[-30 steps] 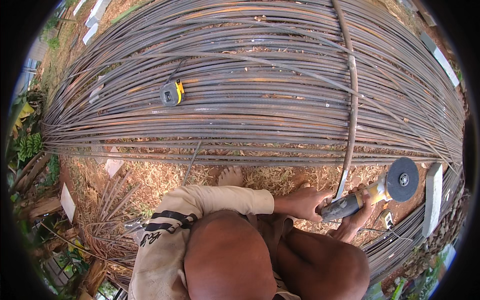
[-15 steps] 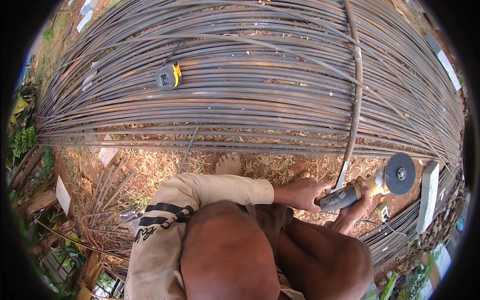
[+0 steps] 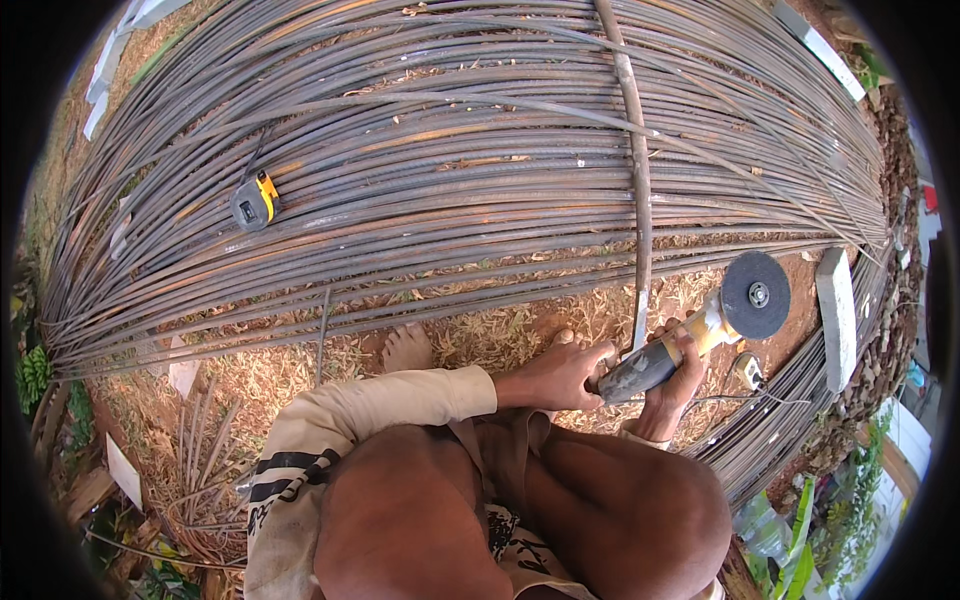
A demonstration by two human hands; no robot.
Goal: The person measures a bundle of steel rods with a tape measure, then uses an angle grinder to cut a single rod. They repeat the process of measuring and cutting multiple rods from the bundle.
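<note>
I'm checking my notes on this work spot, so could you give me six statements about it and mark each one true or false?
1. The right hand holds the angle grinder. True.
2. The angle grinder has no disc fitted. False: a dark round disc is fitted.
3. A black and yellow tape measure lies on the steel rods. True.
4. Nothing lies across the steel rods. False: a long brown bar lies across them.
5. The left hand is at the rear end of the angle grinder. True.
6. Only shod feet are in view. False: a bare foot shows.
</note>
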